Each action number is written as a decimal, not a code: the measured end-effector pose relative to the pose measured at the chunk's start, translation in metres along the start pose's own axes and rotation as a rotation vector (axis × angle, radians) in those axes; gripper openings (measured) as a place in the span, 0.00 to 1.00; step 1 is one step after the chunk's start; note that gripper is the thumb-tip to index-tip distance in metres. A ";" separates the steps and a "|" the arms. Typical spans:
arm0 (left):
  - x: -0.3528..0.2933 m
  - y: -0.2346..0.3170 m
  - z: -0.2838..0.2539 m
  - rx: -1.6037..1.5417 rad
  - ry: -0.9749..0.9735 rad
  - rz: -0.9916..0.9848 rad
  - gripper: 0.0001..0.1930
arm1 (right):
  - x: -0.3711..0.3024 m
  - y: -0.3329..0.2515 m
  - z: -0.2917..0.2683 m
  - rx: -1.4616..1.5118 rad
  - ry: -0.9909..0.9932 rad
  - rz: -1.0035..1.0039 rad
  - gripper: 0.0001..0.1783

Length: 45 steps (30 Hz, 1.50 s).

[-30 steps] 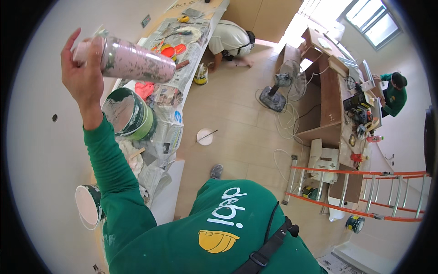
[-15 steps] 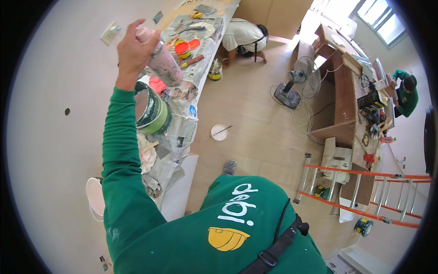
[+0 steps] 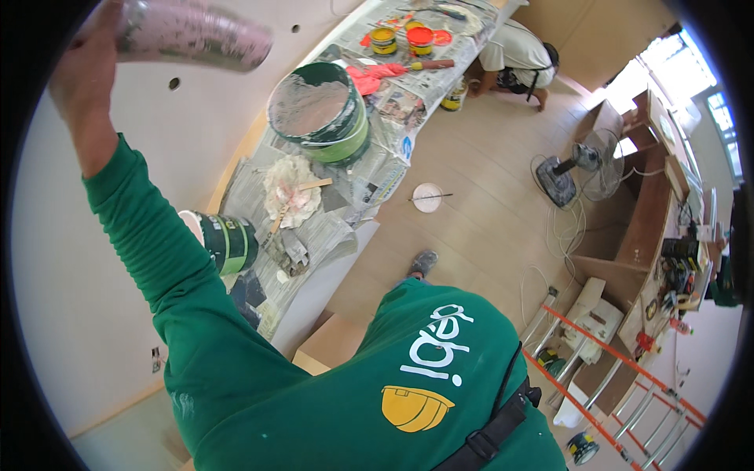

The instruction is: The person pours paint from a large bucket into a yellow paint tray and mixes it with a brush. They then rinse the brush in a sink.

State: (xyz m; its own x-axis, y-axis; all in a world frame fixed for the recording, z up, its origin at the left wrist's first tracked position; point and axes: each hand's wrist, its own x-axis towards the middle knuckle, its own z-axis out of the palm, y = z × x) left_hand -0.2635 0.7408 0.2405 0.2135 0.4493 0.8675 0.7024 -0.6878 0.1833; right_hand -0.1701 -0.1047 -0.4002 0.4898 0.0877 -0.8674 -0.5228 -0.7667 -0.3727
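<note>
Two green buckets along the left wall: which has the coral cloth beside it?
The larger bucket, holding pinkish-grey material; the coral cloth lies right beside it. The smaller bucket stands well away from the cloth.

Sweatshirt (image 3: 306, 408), green: large white lower-case lettering (image 3: 434, 345) runs across the chest, beside a yellow helmet emblem (image 3: 416, 408). Newspaper (image 3: 385, 179) on the counter (image 3: 236, 166): a bold blue letter-like mark (image 3: 407, 147) at the floor-side edge; columns of print too fine to read. Dark green bucket (image 3: 229, 245), by the wall-side edge: block characters on its banded label, indistinct. Yellow tin (image 3: 383, 41), farther along the counter: label print too small.
</note>
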 end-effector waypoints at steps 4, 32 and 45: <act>-0.045 -0.044 0.029 0.108 -0.149 -0.032 0.37 | 0.011 -0.012 -0.010 -0.044 -0.013 -0.018 0.29; -0.264 -0.271 0.091 0.440 -0.521 -0.223 0.48 | -0.009 -0.101 -0.019 -0.037 -0.090 -0.089 0.23; -0.319 0.136 0.073 -0.514 -0.349 0.295 0.29 | -0.073 -0.008 -0.018 0.376 -0.384 -0.036 0.52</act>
State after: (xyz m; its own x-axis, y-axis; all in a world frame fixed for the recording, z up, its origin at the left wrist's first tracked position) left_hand -0.1863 0.5454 -0.0449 0.6129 0.2996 0.7311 0.1881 -0.9540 0.2333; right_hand -0.1892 -0.1161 -0.3274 0.2579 0.3901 -0.8839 -0.7587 -0.4847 -0.4352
